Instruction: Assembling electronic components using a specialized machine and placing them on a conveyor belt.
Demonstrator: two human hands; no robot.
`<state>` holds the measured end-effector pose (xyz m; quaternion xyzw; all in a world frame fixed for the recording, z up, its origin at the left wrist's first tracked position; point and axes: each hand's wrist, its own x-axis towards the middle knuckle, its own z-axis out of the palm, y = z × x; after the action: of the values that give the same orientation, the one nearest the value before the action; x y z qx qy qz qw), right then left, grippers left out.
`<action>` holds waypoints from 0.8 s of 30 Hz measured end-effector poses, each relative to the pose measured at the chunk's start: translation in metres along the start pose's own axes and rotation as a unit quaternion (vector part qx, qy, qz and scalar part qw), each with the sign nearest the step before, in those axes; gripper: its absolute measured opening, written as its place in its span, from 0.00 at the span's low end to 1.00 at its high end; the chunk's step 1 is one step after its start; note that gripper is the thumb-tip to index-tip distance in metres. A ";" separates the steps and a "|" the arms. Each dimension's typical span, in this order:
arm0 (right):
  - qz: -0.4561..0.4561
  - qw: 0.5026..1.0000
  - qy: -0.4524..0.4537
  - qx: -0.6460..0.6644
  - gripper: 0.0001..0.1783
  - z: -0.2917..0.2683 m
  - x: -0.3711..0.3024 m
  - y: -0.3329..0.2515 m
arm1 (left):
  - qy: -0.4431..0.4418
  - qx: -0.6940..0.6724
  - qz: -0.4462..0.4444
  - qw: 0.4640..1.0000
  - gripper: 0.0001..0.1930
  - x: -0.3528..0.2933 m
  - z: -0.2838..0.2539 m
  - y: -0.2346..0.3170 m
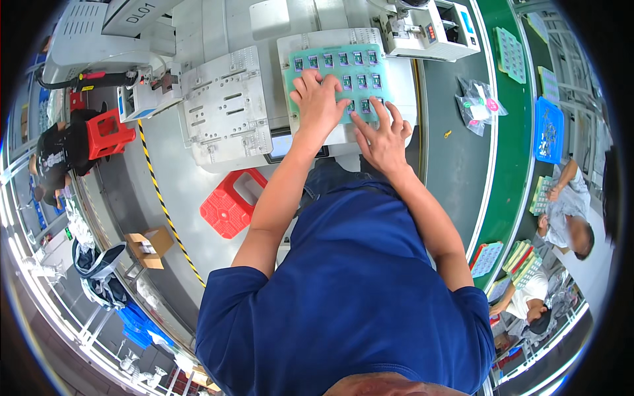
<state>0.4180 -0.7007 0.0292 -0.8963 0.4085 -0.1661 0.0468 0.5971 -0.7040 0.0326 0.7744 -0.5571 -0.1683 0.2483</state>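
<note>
A translucent green tray (321,52) lies on a white fixture plate, with small purple-edged circuit boards (343,59) set in rows. Over the tray's left part lies my left hand (318,102), its fingers bent and apart, the tips down at the boards; it hides some of them. My right hand (385,138) is at the tray's near right edge. Its index finger and thumb reach the nearest row, and the other fingers are spread. I see nothing held in either hand.
A second perforated fixture plate (228,105) sits left of the tray. Machine heads (432,33) stand at the back. Right of me are a plastic bag (478,105), a green conveyor (495,198) and a blue bin (549,132). A red stool (228,204) stands at my left; co-workers sit at the far right.
</note>
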 end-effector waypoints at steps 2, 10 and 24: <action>0.000 1.000 -0.003 -0.001 0.19 0.000 -0.001 0.002 | -0.002 0.006 0.001 1.000 0.20 0.002 0.000 0.001; 0.035 0.998 0.051 -0.032 0.20 0.000 -0.006 0.013 | -0.031 -0.005 0.046 0.998 0.24 0.009 0.002 0.023; 0.066 0.994 0.075 -0.037 0.20 -0.002 -0.016 0.021 | -0.032 -0.010 0.064 0.997 0.24 0.008 0.011 0.034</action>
<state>0.3922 -0.7024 0.0221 -0.8533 0.4753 -0.2144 -0.0068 0.5673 -0.7222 0.0425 0.7293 -0.6112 -0.1822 0.2479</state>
